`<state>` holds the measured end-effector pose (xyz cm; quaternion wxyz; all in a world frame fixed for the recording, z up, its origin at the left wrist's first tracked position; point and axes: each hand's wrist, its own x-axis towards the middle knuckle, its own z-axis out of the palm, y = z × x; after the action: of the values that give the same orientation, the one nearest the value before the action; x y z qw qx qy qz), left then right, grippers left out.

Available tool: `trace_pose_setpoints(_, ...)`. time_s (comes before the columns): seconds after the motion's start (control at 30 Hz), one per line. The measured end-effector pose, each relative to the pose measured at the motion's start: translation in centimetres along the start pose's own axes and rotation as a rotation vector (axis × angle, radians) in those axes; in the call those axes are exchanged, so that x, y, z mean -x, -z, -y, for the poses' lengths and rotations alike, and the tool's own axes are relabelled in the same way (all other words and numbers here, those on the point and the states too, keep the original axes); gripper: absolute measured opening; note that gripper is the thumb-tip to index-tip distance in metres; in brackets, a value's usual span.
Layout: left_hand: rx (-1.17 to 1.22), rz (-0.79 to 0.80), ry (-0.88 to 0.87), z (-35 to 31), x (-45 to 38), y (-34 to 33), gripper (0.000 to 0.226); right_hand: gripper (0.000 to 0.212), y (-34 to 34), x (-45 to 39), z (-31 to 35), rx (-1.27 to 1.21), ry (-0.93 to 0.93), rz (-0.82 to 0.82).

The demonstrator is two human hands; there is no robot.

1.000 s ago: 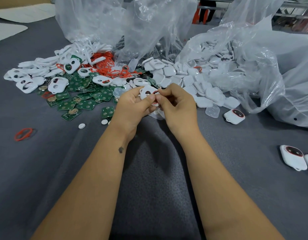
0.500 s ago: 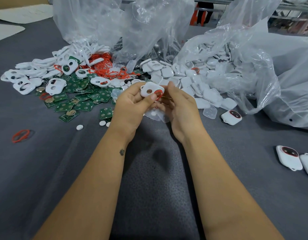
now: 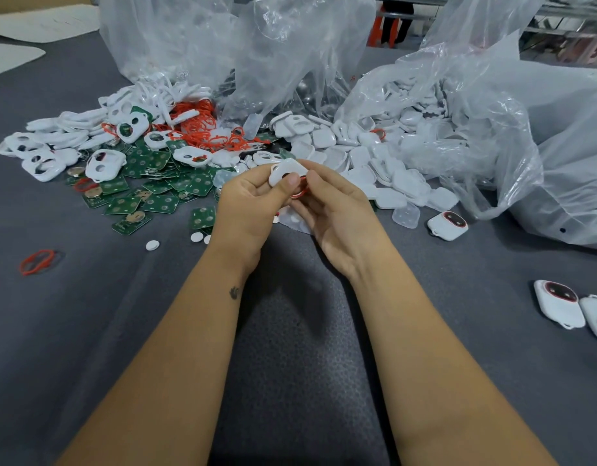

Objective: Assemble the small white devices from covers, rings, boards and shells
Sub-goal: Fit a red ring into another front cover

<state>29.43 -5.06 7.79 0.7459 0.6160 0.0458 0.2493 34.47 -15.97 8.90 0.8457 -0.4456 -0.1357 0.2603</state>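
The left hand (image 3: 253, 200) holds a white cover (image 3: 285, 170) above the grey tabletop (image 3: 290, 364), thumb pressed on its face and fingers curled behind it, while the right hand (image 3: 337, 210) pinches a red ring (image 3: 299, 193) against the lower edge of this cover. I judge that the step in hand is seating the ring into the cover; the next move calls for pressing it evenly around, then taking 1 green board (image 3: 203, 217) lying just left of the left hand
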Motion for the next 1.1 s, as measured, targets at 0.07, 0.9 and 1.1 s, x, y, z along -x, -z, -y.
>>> trace_pose_setpoints(0.07,0.005,0.016,0.012,-0.02,-0.03,0.09,0.015,0.020,0.13,0.07,0.02,-0.008,-0.006,0.016)
trace_pose_setpoints(0.9,0.053,0.018,0.032,-0.33,0.19,-0.17,0.011,0.027,0.06,0.11,-0.06,0.074,0.051,-0.034)
trace_pose_setpoints(1.1,0.053,-0.052,0.085,-0.25,-0.25,-0.02,0.014,0.022,0.06,0.22,0.08,0.077,0.055,-0.055)
